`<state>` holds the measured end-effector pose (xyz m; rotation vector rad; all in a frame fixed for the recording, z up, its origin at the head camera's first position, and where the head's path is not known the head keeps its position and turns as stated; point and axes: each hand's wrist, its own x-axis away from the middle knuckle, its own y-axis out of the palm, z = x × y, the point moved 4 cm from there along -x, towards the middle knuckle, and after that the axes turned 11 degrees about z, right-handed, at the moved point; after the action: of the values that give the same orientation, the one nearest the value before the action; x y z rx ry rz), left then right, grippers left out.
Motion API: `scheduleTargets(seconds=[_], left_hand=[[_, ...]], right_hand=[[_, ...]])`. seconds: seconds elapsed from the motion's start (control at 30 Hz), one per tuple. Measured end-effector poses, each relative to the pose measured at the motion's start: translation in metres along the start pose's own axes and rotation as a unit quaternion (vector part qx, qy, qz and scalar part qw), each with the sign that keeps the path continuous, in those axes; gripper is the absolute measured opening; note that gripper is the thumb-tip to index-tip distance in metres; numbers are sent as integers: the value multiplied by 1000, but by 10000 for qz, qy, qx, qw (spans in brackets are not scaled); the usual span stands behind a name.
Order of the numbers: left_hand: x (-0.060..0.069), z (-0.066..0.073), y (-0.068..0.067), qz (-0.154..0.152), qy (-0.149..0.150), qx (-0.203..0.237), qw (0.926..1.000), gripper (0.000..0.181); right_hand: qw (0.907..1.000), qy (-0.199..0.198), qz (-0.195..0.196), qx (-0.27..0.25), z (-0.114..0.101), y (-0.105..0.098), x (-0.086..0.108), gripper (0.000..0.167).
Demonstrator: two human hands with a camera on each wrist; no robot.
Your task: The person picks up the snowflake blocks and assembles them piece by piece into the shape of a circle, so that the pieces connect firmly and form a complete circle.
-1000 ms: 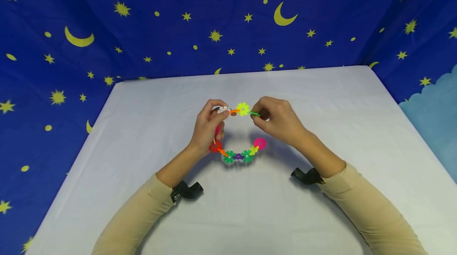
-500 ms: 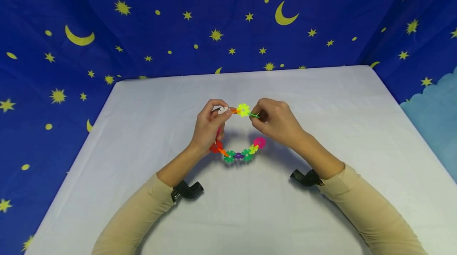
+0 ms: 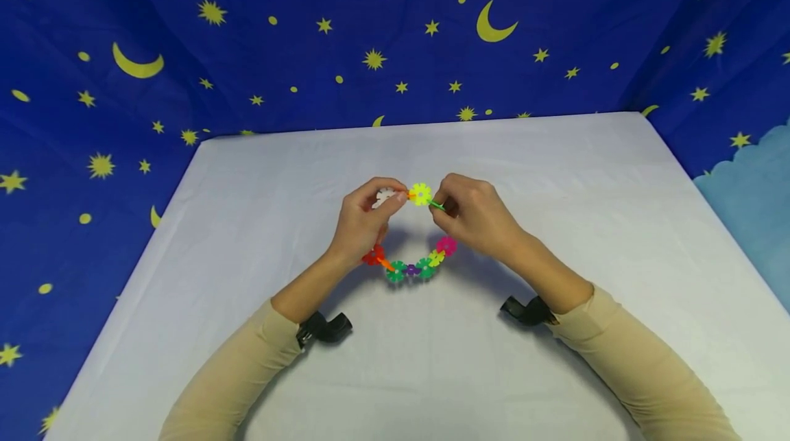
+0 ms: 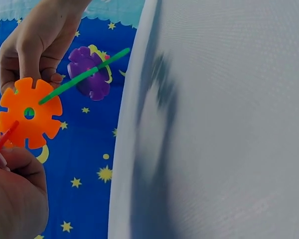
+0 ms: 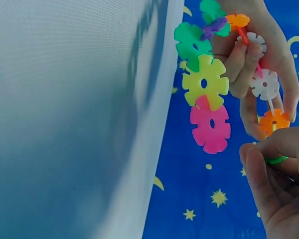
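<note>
A chain of slotted plastic snowflake discs hangs in a curve between both hands in the head view. My left hand pinches it by the orange disc, beside a white disc. My right hand pinches a green disc, seen edge-on and joined to a yellow disc. The lower run goes from a red disc through green and purple discs to a pink disc at the loose end, below my right hand. My left fingers hide some discs.
A white cloth-covered table lies beneath the hands. Behind it hangs a blue curtain with yellow stars and moons. Black wrist mounts stick out at both sleeves.
My left fingers have shifted right, from the white disc onto the orange one. My right hand has come slightly left and down with the green disc, and the pink end has shifted slightly left.
</note>
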<state>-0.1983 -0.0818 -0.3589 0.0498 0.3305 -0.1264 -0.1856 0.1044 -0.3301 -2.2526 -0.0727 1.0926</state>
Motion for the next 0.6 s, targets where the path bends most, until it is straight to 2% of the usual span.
scheduleTargets(seconds=[0.2, 0.3, 0.5, 0.6], left_hand=[[-1, 5, -2, -363, 19, -425, 9984, 28], [-2, 7, -3, -419, 95, -618, 9972, 29], [-1, 9, -5, -58, 346, -661, 9972, 25], [-1, 10, -6, 105, 301, -534, 9981, 25]], right_hand=[[9999, -115, 20, 40, -4, 0, 0, 14], [9997, -165, 93, 131, -6, -1, -1, 12], [9990, -194, 388, 78, -11, -5, -2, 9], [9978, -366, 543, -143, -12, -6, -2, 12]])
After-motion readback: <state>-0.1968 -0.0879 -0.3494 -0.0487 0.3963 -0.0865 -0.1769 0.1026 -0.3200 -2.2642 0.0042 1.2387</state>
